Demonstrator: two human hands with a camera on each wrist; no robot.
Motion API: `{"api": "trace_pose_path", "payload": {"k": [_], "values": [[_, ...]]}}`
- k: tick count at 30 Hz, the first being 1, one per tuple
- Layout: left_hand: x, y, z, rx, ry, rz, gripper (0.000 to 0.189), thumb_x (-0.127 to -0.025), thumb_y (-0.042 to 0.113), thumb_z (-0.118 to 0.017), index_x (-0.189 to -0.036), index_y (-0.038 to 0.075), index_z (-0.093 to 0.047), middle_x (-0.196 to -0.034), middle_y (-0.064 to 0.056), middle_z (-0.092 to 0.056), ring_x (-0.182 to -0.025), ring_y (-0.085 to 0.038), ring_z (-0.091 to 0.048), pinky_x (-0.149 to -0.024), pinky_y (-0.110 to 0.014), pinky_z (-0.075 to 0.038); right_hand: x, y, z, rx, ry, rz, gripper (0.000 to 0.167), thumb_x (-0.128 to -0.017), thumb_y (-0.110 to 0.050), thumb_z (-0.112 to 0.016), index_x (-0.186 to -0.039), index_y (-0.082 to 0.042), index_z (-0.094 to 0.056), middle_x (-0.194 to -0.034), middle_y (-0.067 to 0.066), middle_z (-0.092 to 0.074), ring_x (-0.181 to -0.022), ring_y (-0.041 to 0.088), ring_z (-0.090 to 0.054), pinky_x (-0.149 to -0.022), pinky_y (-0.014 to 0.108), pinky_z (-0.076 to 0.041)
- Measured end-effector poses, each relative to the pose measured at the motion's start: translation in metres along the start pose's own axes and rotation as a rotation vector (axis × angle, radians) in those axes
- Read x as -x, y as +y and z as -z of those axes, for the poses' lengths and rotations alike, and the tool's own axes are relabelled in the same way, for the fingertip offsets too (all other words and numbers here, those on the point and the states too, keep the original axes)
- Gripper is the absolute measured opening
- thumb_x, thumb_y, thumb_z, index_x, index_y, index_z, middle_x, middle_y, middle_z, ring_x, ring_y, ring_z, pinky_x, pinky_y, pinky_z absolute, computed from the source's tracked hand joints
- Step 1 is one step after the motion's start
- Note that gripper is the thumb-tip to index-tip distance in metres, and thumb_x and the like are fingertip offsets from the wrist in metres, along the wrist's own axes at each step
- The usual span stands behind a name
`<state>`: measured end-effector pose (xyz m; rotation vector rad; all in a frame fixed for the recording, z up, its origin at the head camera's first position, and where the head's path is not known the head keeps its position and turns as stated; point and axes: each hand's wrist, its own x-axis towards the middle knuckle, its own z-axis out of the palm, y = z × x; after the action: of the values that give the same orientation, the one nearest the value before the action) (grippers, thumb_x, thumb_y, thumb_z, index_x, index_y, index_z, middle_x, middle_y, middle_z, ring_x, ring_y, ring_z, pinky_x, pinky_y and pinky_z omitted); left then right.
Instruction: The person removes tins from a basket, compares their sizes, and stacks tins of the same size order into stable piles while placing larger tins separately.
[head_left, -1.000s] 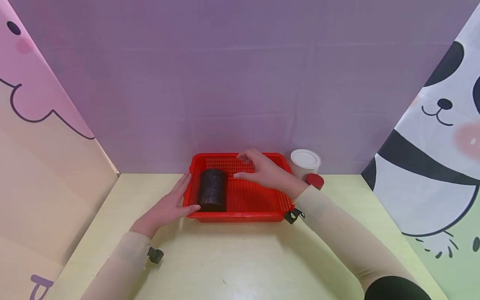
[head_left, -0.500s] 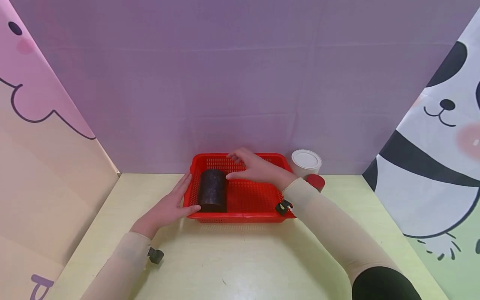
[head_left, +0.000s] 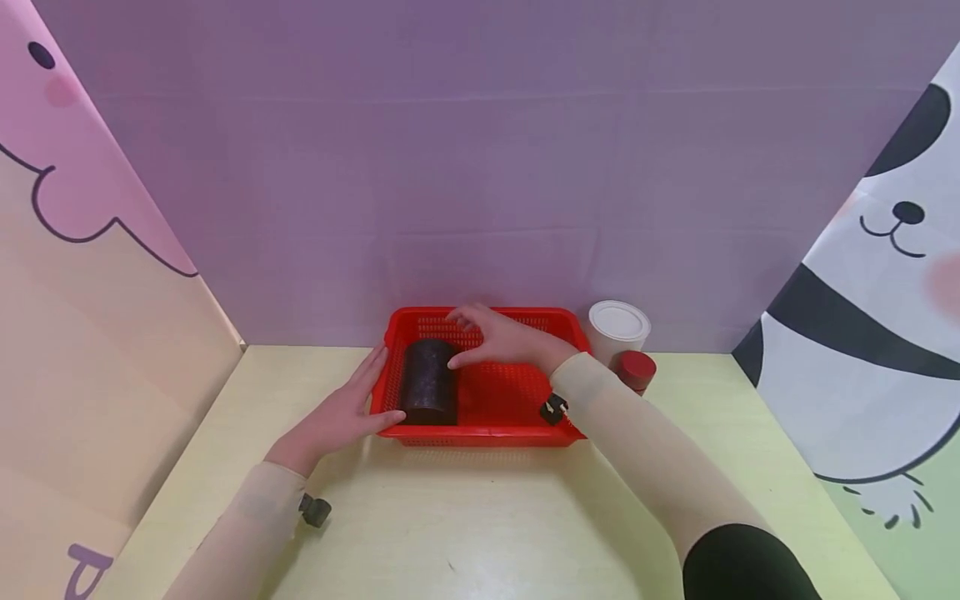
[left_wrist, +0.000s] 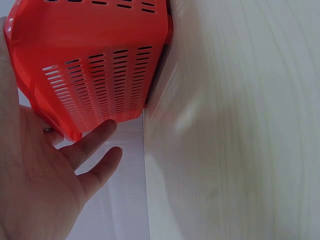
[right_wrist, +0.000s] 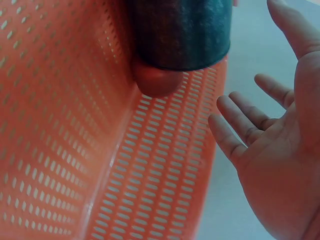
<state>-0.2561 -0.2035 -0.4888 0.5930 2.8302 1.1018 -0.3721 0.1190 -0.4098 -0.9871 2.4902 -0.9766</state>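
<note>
Reaching in from the front: two pale sleeves (head_left: pixel 645 454), cut off at the bottom edge; black cloth (head_left: pixel 750 567) covers part of the right one.
Table: light yellow wood (head_left: pixel 420 517), its back part hidden by the basket and arms.
Left hand: the left hand (head_left: pixel 337 418) has its fingers long and spread, touching the basket's left side, thumb at the front corner; some fingertips hide behind the rim.
Right hand: the right hand (head_left: pixel 510 340) is loose, fingers a bit bent, holding nothing, above the basket beside the can.
Basket: a red basket (head_left: pixel 487 432) full of little holes, partly covered by the right arm.
Can: a dark can (head_left: pixel 429 383) sits inside, on the left; its speckles are too blurry to read.
Round lump: a reddish lump (right_wrist: pixel 157 82) peeks out by the can; I can't tell what it is.
Tubs: a white tub (head_left: pixel 618 321) and a red-topped jar (head_left: pixel 637 367), half hidden, sit just right of the basket.
Walls: purple cloth (head_left: pixel 480 167) behind, a panda (head_left: pixel 862 317) cut off at right; one purple letter (head_left: pixel 87 571) at left, cut off, so I can't say which.
</note>
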Motion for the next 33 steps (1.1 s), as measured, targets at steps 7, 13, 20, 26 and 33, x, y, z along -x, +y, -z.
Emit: {"api": "trace_pose_path", "payload": {"k": [7, 13, 20, 26, 33], "values": [[0.001, 0.0, 0.001, -0.002, 0.001, 0.006, 0.121, -0.093, 0.069, -0.077, -0.18, 0.029, -0.004, -0.186, 0.003, -0.004, -0.168, -0.035, -0.019, -0.114, -0.066, -0.051, -0.006, -0.002, -0.015, 0.016, -0.029, 0.007, 0.096, -0.083, -0.047, -0.096, -0.162, -0.019, -0.048, -0.154, 0.003, -0.052, -0.14, 0.024, -0.051, -0.106, 0.045, -0.06], [0.002, 0.001, 0.001, -0.004, -0.002, 0.006, 0.121, -0.093, 0.068, -0.077, -0.18, 0.029, -0.004, -0.187, 0.003, -0.003, -0.168, -0.035, -0.019, -0.115, -0.067, -0.05, -0.008, -0.002, -0.026, 0.025, -0.034, 0.014, 0.099, -0.081, -0.048, -0.098, -0.162, -0.022, -0.049, -0.151, -0.004, -0.052, -0.137, 0.02, -0.053, -0.105, 0.04, -0.061], [0.003, 0.003, 0.001, -0.006, 0.001, 0.006, 0.121, -0.092, 0.068, -0.078, -0.18, 0.029, -0.004, -0.186, 0.004, -0.003, -0.168, -0.035, -0.02, -0.113, -0.066, -0.052, -0.01, 0.003, -0.038, 0.1, -0.012, 0.0, 0.097, -0.077, -0.054, -0.098, -0.159, -0.032, -0.051, -0.148, -0.009, -0.052, -0.134, 0.015, -0.053, -0.105, 0.041, -0.061], [0.004, 0.004, 0.001, 0.001, 0.001, 0.004, 0.122, -0.091, 0.069, -0.078, -0.18, 0.029, -0.003, -0.186, 0.005, -0.003, -0.168, -0.034, -0.019, -0.113, -0.066, -0.052, -0.01, 0.002, -0.039, 0.112, -0.008, -0.021, 0.094, -0.077, -0.054, -0.099, -0.157, -0.034, -0.053, -0.146, -0.009, -0.053, -0.133, 0.015, -0.053, -0.105, 0.042, -0.061], [0.005, 0.003, 0.001, 0.003, -0.002, 0.008, 0.122, -0.092, 0.069, -0.077, -0.18, 0.03, -0.003, -0.187, 0.005, -0.003, -0.168, -0.035, -0.02, -0.114, -0.067, -0.051, -0.01, 0.002, -0.04, 0.053, -0.014, -0.016, 0.093, -0.075, -0.053, -0.1, -0.154, -0.035, -0.054, -0.144, -0.011, -0.053, -0.132, 0.015, -0.053, -0.103, 0.039, -0.061]]}}
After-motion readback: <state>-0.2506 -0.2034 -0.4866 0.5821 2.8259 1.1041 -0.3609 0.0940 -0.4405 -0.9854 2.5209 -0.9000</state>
